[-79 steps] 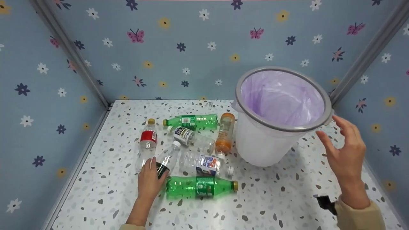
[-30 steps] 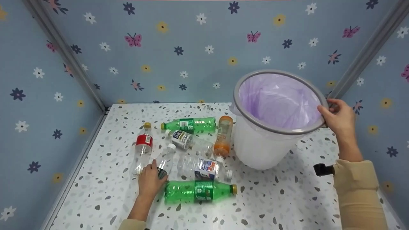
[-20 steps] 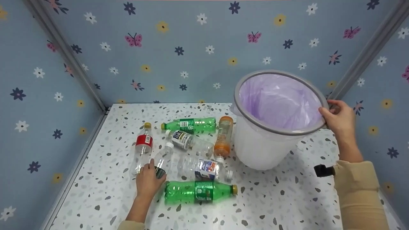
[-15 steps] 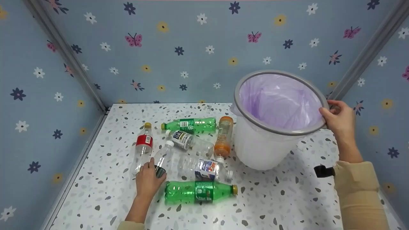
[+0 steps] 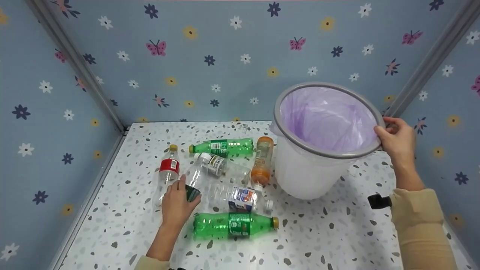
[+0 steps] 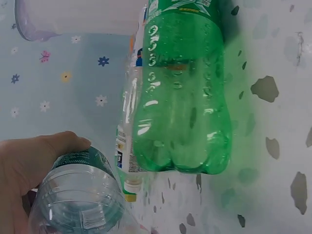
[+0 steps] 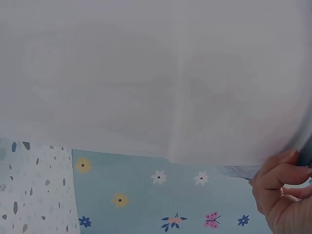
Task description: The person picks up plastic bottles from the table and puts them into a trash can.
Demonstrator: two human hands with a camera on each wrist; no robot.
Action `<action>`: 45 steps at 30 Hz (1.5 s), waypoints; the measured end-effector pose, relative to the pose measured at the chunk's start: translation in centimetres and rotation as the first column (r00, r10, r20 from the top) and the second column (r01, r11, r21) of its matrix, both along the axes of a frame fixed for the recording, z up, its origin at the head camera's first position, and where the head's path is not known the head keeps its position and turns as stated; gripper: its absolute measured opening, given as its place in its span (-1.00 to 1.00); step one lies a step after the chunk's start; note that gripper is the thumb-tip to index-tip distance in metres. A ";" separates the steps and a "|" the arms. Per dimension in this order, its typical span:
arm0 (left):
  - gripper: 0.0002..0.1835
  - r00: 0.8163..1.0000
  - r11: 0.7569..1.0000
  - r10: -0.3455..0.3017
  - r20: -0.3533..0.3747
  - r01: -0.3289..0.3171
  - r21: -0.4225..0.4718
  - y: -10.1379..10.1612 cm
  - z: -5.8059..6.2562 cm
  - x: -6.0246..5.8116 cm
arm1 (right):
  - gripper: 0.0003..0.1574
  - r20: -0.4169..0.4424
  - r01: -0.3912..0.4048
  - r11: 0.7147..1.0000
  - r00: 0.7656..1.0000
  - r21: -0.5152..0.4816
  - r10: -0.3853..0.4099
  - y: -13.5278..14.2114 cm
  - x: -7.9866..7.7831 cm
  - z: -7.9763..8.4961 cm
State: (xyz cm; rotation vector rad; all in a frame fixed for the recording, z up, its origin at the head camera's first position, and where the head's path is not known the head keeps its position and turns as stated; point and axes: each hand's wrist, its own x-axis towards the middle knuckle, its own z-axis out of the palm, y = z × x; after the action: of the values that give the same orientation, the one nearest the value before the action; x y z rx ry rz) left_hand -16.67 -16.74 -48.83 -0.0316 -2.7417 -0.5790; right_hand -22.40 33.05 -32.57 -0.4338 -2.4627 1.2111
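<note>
My left hand (image 5: pixel 176 206) grips a clear plastic bottle (image 5: pixel 197 173) with a white cap and dark green label. Its cap end overlaps another bottle in the head view. In the left wrist view, the thumb (image 6: pixel 68 141) lies along the label of this bottle (image 6: pixel 83 195); its base faces the camera. My right hand (image 5: pixel 401 144) pinches the grey rim of a white waste bin (image 5: pixel 307 176) at its right side, thumb on top. A pale purple bag (image 5: pixel 330 116) lines the bin. The right wrist view shows mostly the bin's wall (image 7: pixel 122 83).
Around the left hand lie a red-labelled bottle (image 5: pixel 169 165), a near green bottle (image 5: pixel 238 225), a far green bottle (image 5: pixel 240 146), an orange-capped bottle (image 5: pixel 264 161) and clear labelled bottles (image 5: pixel 242 197). Flowered panels (image 5: pixel 225 56) wall in the speckled table (image 5: pixel 300 240).
The right hand came onto the bin rim and stays there. Reaching the green-labelled bottle earlier, the left hand now has it shifted up and slightly right, overlapping a bottle behind it.
</note>
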 end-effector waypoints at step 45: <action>-0.19 0.845 0.861 -0.480 -0.237 0.401 -0.314 12.9 19.8 -4.1 | -0.48 -0.108 -0.069 0.986 0.993 -0.153 0.053 4.7 -3.7 -4.8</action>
State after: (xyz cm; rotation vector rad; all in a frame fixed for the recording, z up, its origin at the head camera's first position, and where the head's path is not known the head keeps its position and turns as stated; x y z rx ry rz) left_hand -20.81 -3.89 -29.03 -0.7753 -2.4766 -0.2941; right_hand -26.06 37.71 -37.41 -0.3296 -2.3185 1.4218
